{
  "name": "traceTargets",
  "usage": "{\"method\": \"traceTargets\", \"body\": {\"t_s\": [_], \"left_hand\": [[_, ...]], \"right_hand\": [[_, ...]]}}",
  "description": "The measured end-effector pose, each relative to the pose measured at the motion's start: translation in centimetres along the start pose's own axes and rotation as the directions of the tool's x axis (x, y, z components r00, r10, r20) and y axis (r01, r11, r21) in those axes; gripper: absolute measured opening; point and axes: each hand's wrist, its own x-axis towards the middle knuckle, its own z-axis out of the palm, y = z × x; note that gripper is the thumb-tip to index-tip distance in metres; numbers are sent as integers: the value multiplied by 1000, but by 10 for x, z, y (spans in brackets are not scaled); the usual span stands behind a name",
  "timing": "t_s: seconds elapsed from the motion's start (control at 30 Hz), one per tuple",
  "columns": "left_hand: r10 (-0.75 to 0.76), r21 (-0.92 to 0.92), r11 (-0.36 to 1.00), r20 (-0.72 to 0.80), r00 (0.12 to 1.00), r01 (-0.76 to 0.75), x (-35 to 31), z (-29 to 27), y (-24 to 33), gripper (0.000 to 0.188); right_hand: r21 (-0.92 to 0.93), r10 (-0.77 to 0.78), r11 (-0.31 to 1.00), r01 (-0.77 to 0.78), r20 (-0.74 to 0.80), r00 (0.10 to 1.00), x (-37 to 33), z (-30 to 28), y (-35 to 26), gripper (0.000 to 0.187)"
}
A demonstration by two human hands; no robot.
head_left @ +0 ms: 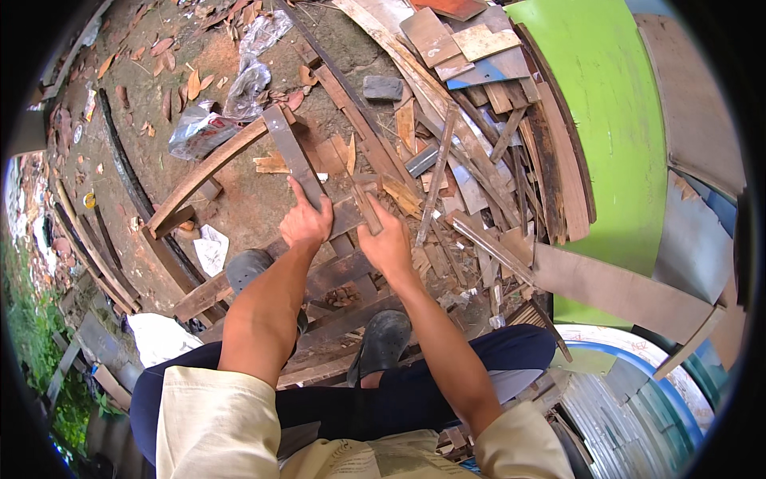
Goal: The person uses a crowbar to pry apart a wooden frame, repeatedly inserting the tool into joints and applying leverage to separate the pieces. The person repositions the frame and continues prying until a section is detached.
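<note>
My left hand (307,221) grips the near end of a flat grey-brown wooden board (294,152), its index finger lying along the edge. The board slants away from me, and its far end rests by the end of a longer wooden bar (209,174). In my right hand (388,246), just to the right, is a narrow wooden strip (368,209), pinched between thumb and fingers. The tips of the two hands are close but apart. Beneath them lies a wooden frame of crossed slats (339,275), partly hidden by my hands and forearms.
Wood scraps (479,112) are heaped at the right, beside a bright green panel (606,144). A grey block (383,88) and crumpled clear plastic (203,132) lie on the dirt ahead. My dark clogs (383,343) stand among the slats. A round blue-and-white rim (666,375) is at lower right.
</note>
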Motion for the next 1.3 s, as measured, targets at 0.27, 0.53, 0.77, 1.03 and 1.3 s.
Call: {"method": "traceTargets", "body": {"t_s": [0.27, 0.53, 0.77, 1.03, 1.3], "left_hand": [[-41, 0, 999, 3, 999, 41, -3, -2, -12, 97], [-17, -3, 1000, 6, 1000, 17, 3, -1, -9, 98], [-34, -20, 999, 20, 999, 34, -3, -2, -9, 98], [-31, 28, 999, -12, 999, 31, 3, 4, -12, 98], [12, 18, 1000, -44, 999, -11, 3, 2, -9, 97]], "right_hand": [[18, -22, 1000, 21, 10, 1000, -143, -103, -57, 60], [-15, 69, 998, -69, 6, 998, -27, -22, -27, 58], [-5, 38, 999, -38, 2, 999, -149, -104, -31, 59], [-21, 6, 1000, -7, -53, 999, -62, -22, -4, 59], [-15, 55, 998, -55, 22, 998, -72, -46, -2, 58]]}}
